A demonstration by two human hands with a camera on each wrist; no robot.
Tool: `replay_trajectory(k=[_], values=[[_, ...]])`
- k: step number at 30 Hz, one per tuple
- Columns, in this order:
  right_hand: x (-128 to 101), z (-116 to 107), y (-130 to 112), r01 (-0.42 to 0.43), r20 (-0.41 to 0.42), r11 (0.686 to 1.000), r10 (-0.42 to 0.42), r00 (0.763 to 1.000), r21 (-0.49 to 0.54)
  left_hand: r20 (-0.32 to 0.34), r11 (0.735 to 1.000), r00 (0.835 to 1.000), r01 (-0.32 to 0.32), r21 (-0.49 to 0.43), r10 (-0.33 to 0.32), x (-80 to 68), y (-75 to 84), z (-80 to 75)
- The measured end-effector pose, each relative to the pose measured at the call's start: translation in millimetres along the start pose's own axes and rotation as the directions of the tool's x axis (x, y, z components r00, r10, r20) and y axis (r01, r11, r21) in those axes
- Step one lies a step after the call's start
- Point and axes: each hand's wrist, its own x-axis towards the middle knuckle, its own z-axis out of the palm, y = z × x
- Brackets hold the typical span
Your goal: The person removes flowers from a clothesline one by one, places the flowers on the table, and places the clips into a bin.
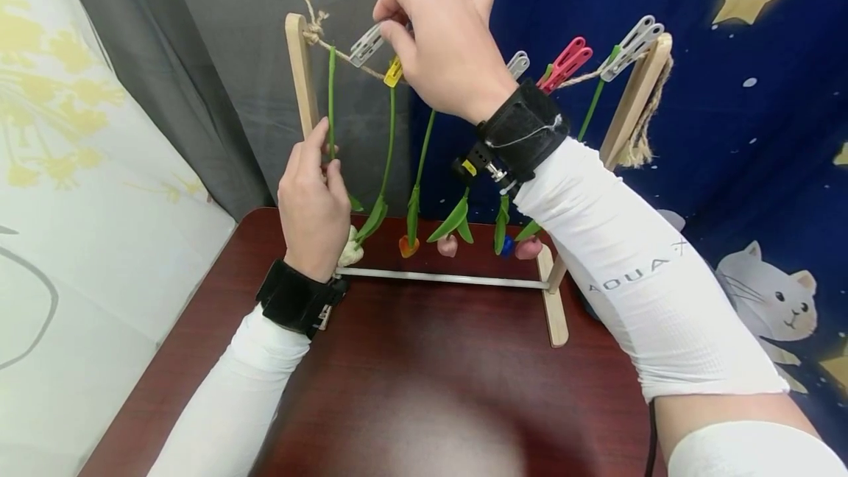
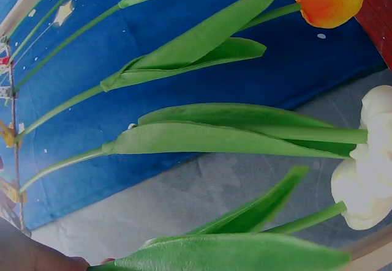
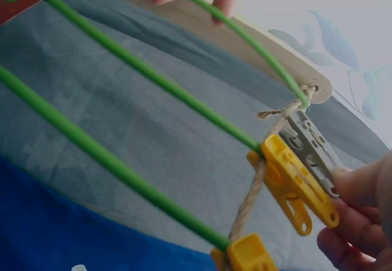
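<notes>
**Grey peg pinched at the rope's left end**

Fingers of the right hand (image 1: 445, 35) pinch a grey clothespin (image 1: 366, 44) at the left end of a twine rope (image 3: 250, 199), close to the knot on the left wooden post (image 1: 301, 79). That peg is pale grey plastic with a metal spring, tilted across the rope, and a yellow clothespin (image 3: 295, 184) sits just beside it, clamping a green stem. The leftmost stem (image 1: 331, 94) hangs under the grey peg; the left hand (image 1: 313, 201) grips it lower down with thumb and fingers curled round it, next to the post. At its foot is a white tulip head (image 2: 366, 173), with an orange tulip head (image 2: 327, 0) on a neighbouring stem. Further along the rope hang more stems with long leaves, held by another grey peg, pink pegs (image 1: 565, 63) and a grey one by the right post (image 1: 634, 98). The rack stands on a dark red table (image 1: 430, 389). The right sleeve (image 1: 636, 278) reads "AQUA".
</notes>
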Motion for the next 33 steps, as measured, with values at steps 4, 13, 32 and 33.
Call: replay_trajectory(k=[4, 13, 32, 33], values=[[-9.2, -1.1, 4.0, 0.028, -0.086, 1.0, -0.027, 0.996, 0.005, -0.004, 1.0, 1.0, 0.006, -0.015, -0.006, -3.5, 0.6, -6.5], [-43.1, -3.9, 6.3, 0.118, -0.251, 0.991, -0.097, 0.963, 0.067, -0.101, 0.996, 0.994, 0.035, -0.086, -0.044, -11.8, 5.0, -18.2], [-150.0, -5.3, 37.5, 0.083, -0.268, 0.983, -0.037, 0.963, 0.165, -0.23, 0.991, 0.968, -0.12, -0.051, 0.105, -26.9, 22.8, -36.1], [-156.3, -6.1, 39.9, 0.071, -0.268, 0.983, -0.024, 0.963, 0.169, -0.226, 0.99, 0.967, -0.131, -0.043, 0.118, -29.3, 23.9, -36.9]])
